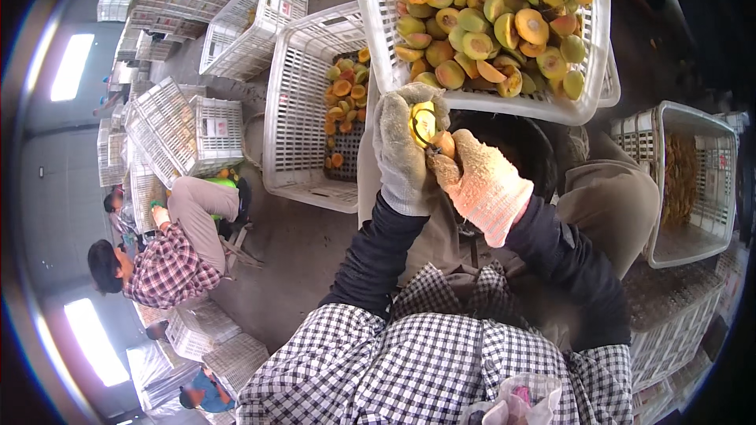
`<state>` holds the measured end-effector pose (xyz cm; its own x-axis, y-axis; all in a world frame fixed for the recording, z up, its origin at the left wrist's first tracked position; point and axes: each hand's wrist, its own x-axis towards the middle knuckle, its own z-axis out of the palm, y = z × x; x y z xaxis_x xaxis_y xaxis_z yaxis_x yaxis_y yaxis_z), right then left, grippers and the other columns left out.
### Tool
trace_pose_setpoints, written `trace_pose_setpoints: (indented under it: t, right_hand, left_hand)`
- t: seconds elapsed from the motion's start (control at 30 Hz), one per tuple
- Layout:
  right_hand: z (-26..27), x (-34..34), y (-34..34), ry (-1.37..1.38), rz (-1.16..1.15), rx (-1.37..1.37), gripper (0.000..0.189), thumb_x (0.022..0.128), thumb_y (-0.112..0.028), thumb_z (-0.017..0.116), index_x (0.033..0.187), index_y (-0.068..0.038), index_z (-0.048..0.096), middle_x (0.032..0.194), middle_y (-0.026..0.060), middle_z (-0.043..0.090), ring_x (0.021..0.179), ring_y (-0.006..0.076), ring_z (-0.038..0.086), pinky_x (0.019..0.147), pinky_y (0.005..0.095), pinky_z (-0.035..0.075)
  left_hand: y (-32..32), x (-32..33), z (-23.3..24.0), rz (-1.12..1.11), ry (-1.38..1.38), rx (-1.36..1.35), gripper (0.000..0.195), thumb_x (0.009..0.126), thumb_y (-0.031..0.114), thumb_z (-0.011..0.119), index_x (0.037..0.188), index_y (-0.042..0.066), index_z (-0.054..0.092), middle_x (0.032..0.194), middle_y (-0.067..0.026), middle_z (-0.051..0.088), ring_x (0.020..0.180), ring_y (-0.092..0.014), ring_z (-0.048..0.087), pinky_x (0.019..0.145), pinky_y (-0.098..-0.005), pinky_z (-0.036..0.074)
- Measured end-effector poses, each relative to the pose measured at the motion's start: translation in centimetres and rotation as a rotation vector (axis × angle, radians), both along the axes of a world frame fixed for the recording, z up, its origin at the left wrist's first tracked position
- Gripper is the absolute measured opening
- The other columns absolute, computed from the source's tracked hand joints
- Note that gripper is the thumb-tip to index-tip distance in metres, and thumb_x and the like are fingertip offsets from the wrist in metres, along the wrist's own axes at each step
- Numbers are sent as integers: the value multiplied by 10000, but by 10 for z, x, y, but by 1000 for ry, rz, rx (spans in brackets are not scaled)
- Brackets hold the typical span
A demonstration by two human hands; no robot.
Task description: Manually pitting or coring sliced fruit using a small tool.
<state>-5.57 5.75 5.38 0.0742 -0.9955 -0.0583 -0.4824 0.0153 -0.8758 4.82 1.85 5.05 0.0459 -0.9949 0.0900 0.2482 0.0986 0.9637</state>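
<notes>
My left hand [401, 150], in a grey work glove, cups a piece of yellow-fleshed peach [419, 122] with its cut side showing. My right hand [481, 180], in a rough-coated knit glove, grips the wooden handle [446, 144] of a small looped pitting knife. Its dark curved loop lies against the yellow flesh. Just beyond both hands stands a white plastic crate [484, 107], loaded with halved peaches [472, 29]. Some halves have rough reddish hollows at the centre. A black tub [534, 141] sits partly hidden below the crate, between my knees.
Left of me, a white crate [310, 192] holds more orange peach halves [345, 94]. A crate with a brown layer inside [679, 177] stands at the right on a stacked crate [673, 330]. A seated person in a plaid shirt [171, 268] works at the left, near several crates.
</notes>
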Motion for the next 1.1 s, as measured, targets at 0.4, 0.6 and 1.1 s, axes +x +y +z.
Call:
trace_pose_setpoints:
  t: [0.4, 0.6, 1.1]
  right_hand:
    - [6, -8, -6, 217, 251, 473, 325, 929, -302, 440, 1084, -41, 556, 940, 186, 655, 899, 343, 634, 801, 438, 472]
    - [-5, -24, 4, -925, 95, 889, 291, 908, -346, 568, 946, -61, 523, 547, 16, 462, 349, 99, 442, 291, 234, 325]
    - [-37, -8, 17, -428, 41, 536, 261, 911, -331, 557, 970, -81, 517, 601, 19, 501, 366, 102, 461, 294, 246, 352]
  left_hand:
    - [-7, 35, -8, -257, -667, -115, 390, 957, 409, 482, 929, 35, 590, 768, -43, 605, 655, -83, 572, 588, -191, 454]
    - [2, 13, 2, -305, -201, 145, 437, 950, 435, 486, 990, 13, 591, 787, -79, 620, 712, -144, 617, 657, -266, 519]
    - [-9, -5, 8, -342, -96, 400, 369, 880, 288, 609, 696, -32, 618, 612, -117, 602, 511, -194, 592, 497, -274, 491]
